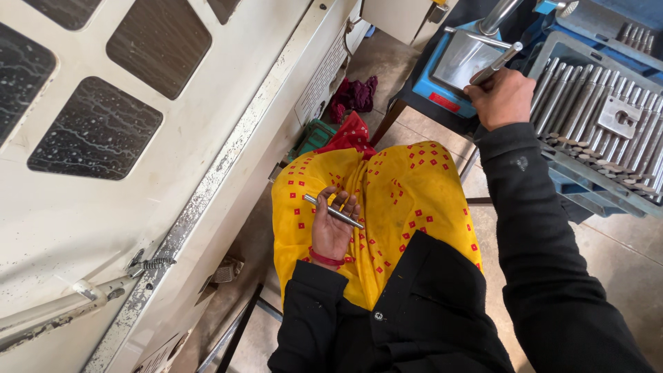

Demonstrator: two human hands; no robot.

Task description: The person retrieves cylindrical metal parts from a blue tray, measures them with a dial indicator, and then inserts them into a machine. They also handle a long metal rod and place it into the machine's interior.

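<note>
We see a red label (443, 102) on the blue fixture (442, 76) at upper centre. Our left hand (333, 226), mid-frame over yellow cloth (407, 193), curls around a steel rod (333, 211). Our right hand (503, 99), upper right beside the grey tray (587, 162) of rods, pinches another rod (496, 65).

A large white machine cabinet (138, 173) walls off the whole left side. A grey tray (594, 173) packed with metal rods (587, 97) blocks the right, with a blue gauge stand (459, 65) just beside it. Between them lies a narrow gap of bare floor (394, 69), partly taken by a maroon rag (353, 95). The lap in yellow cloth (400, 200) fills the middle.
</note>
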